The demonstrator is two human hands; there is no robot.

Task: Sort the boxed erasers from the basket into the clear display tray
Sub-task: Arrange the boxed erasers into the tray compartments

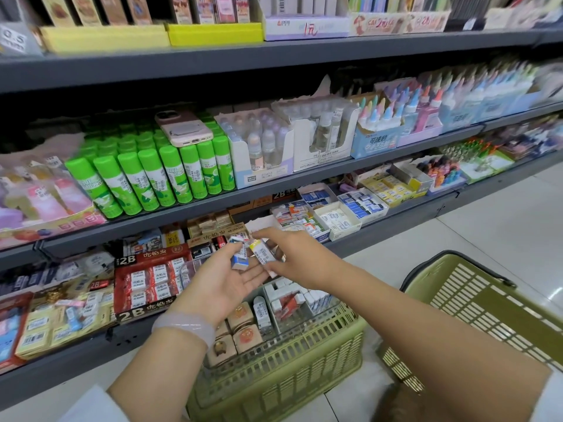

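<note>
I see my left hand palm-up with the fingers loosely curled, the thumb and fingertips pinching a blue-and-white boxed eraser that stands on end. My right hand reaches in from the right, palm down, and pinches a second boxed eraser, white with a yellow end and a barcode label facing me. The two boxes sit just beside each other between the hands; I cannot tell whether they touch. A pale band circles my left wrist.

Directly below the hands is a green basket with slatted walls. A clear display tray rests in it, its walls hard to trace against the slats. Under my right hand the tray holds a packed cluster of white, red and blue eraser boxes, too crowded and partly hidden by my wrist to count. Below my left wrist sit tan boxes with round orange marks; I count about five, some cut off by my arm.

To the right of my right forearm a second green basket stands tilted, its far side running out of view.

Beyond the hands the shelf carries more eraser packs, and above them stand green glue sticks with a pink phone lying on top. The print is mostly blurred.
</note>
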